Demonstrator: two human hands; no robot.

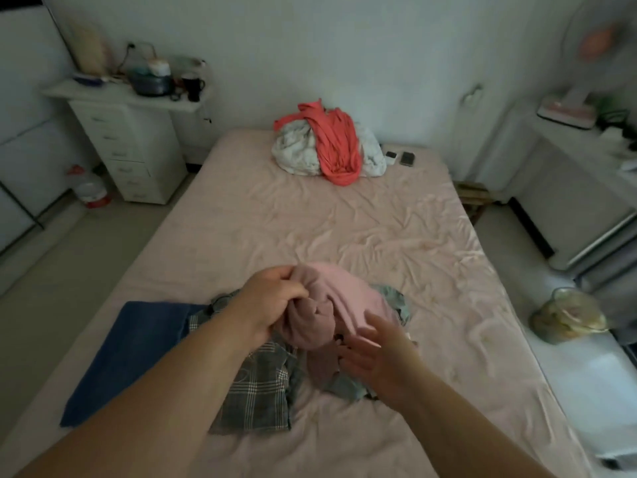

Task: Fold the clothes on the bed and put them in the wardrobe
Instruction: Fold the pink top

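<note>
- We note the left hand [275,298], fingers clamped on a bunched pink garment [331,305], lifting it off the heap at the bed's [310,219] near end, apparently to shake it out for folding.
- The right hand [379,353] is beside it, fingers apart and straight, holding nothing.
- A plaid shirt [258,391] and a blue cloth [127,353] lie underneath and alongside, not yet folded.
- A red-and-white bundle [327,146] sits at the far end.
- No wardrobe or legible writing is in view.

fan [598,46]: at two o'clock, blurred, cut by the edge
plaid garment [256,391]: partly hidden under the left forearm
right hand [381,360]: motion-blurred fingers
</note>
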